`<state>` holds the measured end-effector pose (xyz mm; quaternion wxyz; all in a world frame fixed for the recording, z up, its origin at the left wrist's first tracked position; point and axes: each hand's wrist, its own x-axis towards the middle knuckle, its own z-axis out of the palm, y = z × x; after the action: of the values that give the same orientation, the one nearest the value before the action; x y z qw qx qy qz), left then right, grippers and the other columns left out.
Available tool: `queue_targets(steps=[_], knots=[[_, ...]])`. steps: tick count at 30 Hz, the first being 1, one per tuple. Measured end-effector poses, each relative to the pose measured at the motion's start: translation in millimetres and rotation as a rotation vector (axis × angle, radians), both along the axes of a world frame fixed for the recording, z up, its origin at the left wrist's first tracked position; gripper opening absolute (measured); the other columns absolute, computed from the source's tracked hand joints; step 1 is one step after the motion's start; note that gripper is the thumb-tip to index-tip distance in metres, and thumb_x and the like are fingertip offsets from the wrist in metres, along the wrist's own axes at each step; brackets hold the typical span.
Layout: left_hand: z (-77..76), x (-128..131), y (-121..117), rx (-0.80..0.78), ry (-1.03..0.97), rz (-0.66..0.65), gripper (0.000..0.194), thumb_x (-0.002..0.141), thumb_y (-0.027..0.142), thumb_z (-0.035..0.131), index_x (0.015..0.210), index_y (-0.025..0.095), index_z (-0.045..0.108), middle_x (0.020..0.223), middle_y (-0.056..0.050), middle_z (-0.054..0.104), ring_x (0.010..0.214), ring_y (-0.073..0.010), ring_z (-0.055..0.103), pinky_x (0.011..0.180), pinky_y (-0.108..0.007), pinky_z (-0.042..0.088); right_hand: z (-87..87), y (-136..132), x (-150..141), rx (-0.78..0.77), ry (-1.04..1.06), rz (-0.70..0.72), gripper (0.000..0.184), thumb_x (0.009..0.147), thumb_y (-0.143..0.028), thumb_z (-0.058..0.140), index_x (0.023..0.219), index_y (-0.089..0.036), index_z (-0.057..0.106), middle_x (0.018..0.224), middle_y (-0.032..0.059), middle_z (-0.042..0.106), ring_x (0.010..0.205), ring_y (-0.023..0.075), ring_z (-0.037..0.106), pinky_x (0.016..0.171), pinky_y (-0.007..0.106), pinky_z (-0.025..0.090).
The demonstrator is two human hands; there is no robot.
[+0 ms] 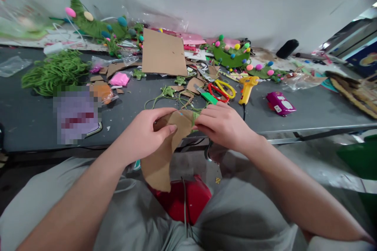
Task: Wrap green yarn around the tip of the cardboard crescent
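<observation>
My left hand [153, 131] pinches a crescent-shaped piece of brown cardboard [159, 164] between thumb and fingers, its lower tip hanging over my lap. Close by on the right, my right hand [220, 125] is closed at the crescent's upper end, where green yarn [194, 119] is wound around the cardboard. The fingertips press on that yarn; whether a strand is between them is hard to see. Just beyond my hands, a loose strand of green yarn [153, 102] curls over the table near a small green yarn star [169, 91].
Yellow- and red-handled scissors [225, 88], a green-handled cutter [208, 97] and a yellow glue gun [247, 88] lie ahead. A green yarn heap [55, 71] is at left, a cardboard sheet [163, 53] behind. Wrapped green crescents with colored balls [231, 55] line the wall. A purple packet [280, 104] lies right.
</observation>
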<state>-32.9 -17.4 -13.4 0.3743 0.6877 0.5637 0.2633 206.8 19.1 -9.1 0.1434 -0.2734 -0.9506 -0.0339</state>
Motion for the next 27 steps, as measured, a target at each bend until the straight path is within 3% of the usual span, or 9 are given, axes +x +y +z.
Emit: queue_targets(steps=[6,13,27], knots=[[-2.3,-4,-5,-0.103,-0.044,-0.067,0.044,0.084,0.034,0.067,0.127,0.025,0.069,0.118,-0.006,0.075,0.102,-0.0285,0.071,0.09,-0.039,0.058,3.8,-3,0,0.014,-0.048,0.091,0.03,0.103,-0.031,0.047,0.085,-0.018,0.067,0.078,0.003,0.063,0.075,0.0168,0.048,0.07,0.033,0.027],[-3.8,-6,-10,-0.114,-0.178,-0.037,0.039,0.078,0.032,0.074,0.117,0.029,0.076,0.114,-0.006,0.076,0.099,-0.0314,0.073,0.087,-0.04,0.059,8.4,2,5,-0.058,-0.044,0.053,0.029,0.103,-0.034,0.046,0.089,-0.019,0.066,0.082,0.0047,0.064,0.078,0.0172,0.05,0.07,0.033,0.029],[1.7,-12,-7,-0.036,-0.073,-0.108,0.042,0.083,0.042,0.07,0.122,0.028,0.073,0.116,-0.006,0.075,0.091,-0.027,0.072,0.08,-0.036,0.059,11.0,15,18,-0.185,0.105,0.03,0.027,0.104,-0.03,0.043,0.095,-0.018,0.066,0.088,0.0079,0.066,0.082,0.0182,0.057,0.074,0.031,0.038]])
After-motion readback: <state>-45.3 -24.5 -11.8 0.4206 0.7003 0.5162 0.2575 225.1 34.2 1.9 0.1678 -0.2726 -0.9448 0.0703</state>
